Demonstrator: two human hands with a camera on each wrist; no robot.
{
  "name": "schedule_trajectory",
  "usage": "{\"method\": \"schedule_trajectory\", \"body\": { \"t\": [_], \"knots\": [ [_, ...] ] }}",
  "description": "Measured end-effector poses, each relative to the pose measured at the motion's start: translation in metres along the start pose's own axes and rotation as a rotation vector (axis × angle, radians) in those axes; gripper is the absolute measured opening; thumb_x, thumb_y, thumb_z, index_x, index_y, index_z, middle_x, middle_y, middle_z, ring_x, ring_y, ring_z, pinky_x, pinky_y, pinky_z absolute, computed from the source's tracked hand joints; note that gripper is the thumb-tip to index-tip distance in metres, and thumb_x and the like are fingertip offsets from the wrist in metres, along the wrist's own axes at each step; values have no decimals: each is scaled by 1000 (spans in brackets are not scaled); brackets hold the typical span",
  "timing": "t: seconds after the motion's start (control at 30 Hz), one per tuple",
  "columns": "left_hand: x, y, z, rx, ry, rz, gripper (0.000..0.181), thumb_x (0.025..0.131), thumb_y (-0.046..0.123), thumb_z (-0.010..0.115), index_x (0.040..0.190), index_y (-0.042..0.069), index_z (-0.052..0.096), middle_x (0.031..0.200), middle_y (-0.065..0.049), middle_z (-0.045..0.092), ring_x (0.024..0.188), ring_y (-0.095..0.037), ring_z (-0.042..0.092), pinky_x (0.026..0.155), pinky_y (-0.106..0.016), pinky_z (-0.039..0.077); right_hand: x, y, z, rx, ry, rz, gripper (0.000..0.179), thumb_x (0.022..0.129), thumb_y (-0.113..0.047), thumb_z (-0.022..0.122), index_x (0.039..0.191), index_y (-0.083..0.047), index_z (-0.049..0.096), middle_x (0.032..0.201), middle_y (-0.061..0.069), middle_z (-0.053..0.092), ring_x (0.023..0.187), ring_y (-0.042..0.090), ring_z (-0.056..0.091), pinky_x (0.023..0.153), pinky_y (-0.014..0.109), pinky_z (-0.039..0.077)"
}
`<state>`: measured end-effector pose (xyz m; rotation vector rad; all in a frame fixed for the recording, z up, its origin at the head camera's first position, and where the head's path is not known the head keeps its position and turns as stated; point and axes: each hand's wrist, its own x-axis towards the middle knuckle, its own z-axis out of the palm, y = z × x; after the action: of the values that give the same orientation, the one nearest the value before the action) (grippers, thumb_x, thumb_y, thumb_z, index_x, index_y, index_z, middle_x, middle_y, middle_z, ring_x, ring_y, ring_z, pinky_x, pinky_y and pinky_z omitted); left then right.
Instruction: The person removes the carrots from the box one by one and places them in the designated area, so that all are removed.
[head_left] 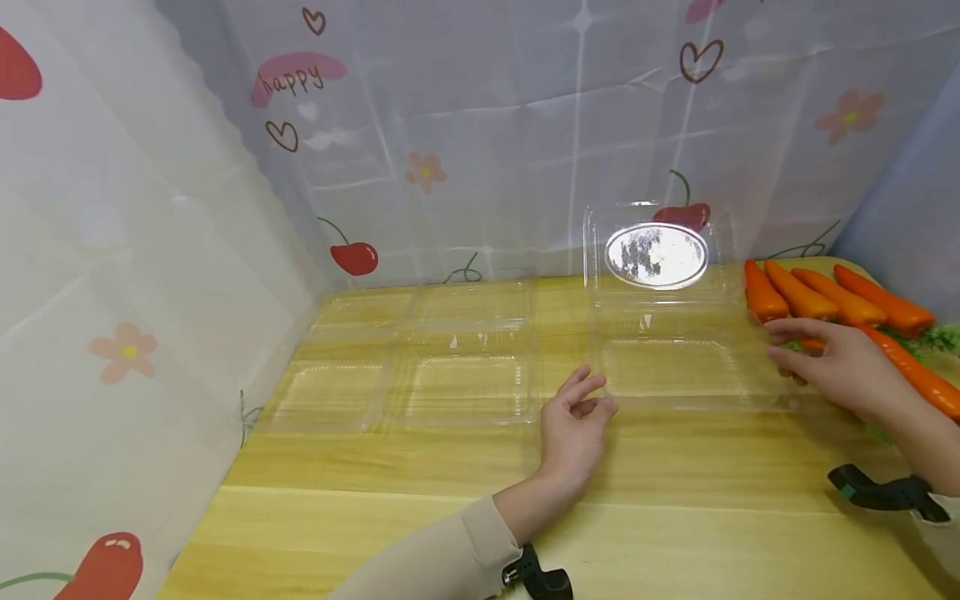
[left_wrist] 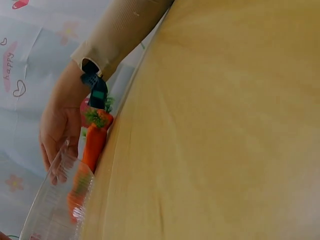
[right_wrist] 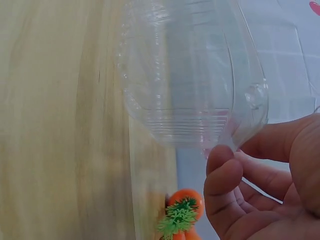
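Note:
A clear plastic clamshell box (head_left: 667, 375) sits on the table with its lid (head_left: 656, 254) raised at the back. My left hand (head_left: 573, 433) pinches its near left corner between thumb and fingers. On the other side, my right hand (head_left: 847, 367) pinches the rim; the right wrist view shows this hand (right_wrist: 255, 185) with thumb and finger on the box's corner (right_wrist: 230, 132). Behind the right hand lie several orange carrots (head_left: 832, 298) with green tops. The left wrist view has the right hand (left_wrist: 60, 130) at the box (left_wrist: 55, 210), beside a carrot (left_wrist: 95, 145).
Two more clear open boxes stand side by side to the left, one box (head_left: 465, 387) nearer the middle and another box (head_left: 330, 396) by the left wall. A printed curtain (head_left: 480, 125) closes off the back and sides of the wooden table (head_left: 450, 517).

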<state>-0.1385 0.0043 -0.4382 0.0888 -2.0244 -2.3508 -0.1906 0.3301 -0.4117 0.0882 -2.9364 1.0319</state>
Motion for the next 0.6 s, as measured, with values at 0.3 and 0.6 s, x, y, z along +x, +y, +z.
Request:
{"method": "schedule_trajectory", "body": {
  "t": [0.3,0.6],
  "knots": [
    [-12,4,-9,33,-46,-29,30,92,1,72,122,2,74,154,-5,53,101,-14,65,83,-14,56,-8,2,3,108,-74,14,59,107,-36,56,150,3,45,104,14,66,68,17,58,58,28,50],
    [-22,6,-20,45,-79,-21,31,92,-1,71,123,0,72,156,-7,50,97,-12,67,80,-13,57,-16,2,5,158,-131,3,65,108,-32,55,156,6,34,107,17,65,69,17,60,61,29,54]
  ]
}}
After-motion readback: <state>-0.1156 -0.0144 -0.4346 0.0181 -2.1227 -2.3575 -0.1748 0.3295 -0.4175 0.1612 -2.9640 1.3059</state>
